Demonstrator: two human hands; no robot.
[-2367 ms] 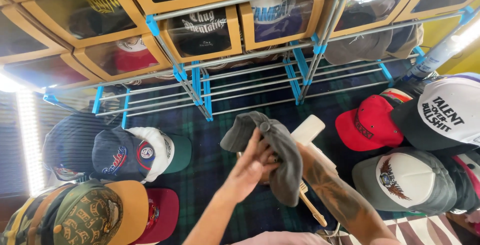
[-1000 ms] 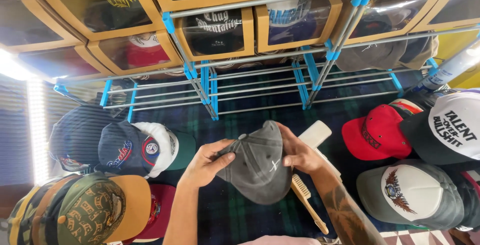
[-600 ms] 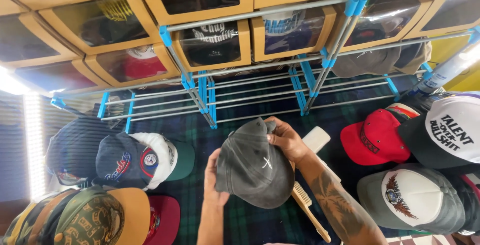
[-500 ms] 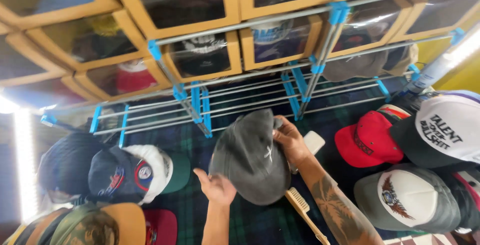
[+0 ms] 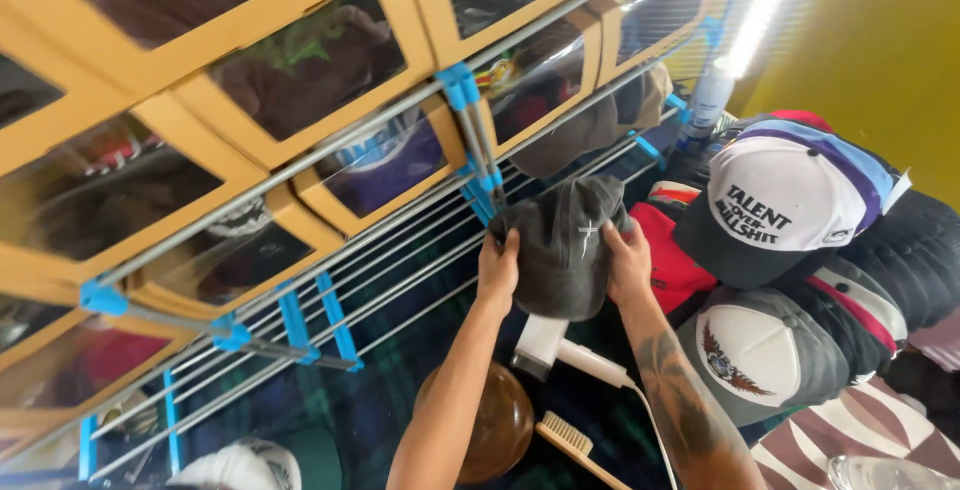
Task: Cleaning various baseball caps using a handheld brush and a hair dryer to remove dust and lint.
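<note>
- In the head view, both hands hold one dark grey cap (image 5: pixel 562 245) in front of the lower rails of a shelf rack (image 5: pixel 400 250) made of grey tubes and blue joints
- The left hand (image 5: pixel 498 270) grips the left side of the cap, with the fingers closed on its edge
- The right hand (image 5: pixel 630 262) grips the right side of the same cap; the forearm below it carries a dark tattoo
- The two hands are apart, one on each side, and the cap is stretched between them with its crown facing the camera; a small white mark is on the crown
- The cap is in the air, just beside the blue joints of the rack and above the dark plaid floor cover (image 5: pixel 400 400)
- Cardboard boxes with clear windows (image 5: pixel 300 70) stand on the rack in rows, and caps are seen inside them
- To the right lie a white and black cap (image 5: pixel 780 205) with purple panels, a red cap (image 5: pixel 670 260) partly under it, and a grey and white cap (image 5: pixel 760 350) with an eagle picture
- Below the hands are a white tool with a cord (image 5: pixel 560 350), a brown round object (image 5: pixel 495 420) and a wooden brush (image 5: pixel 575 445)
- A white spray bottle (image 5: pixel 712 90) stands at the far end of the rack
</note>
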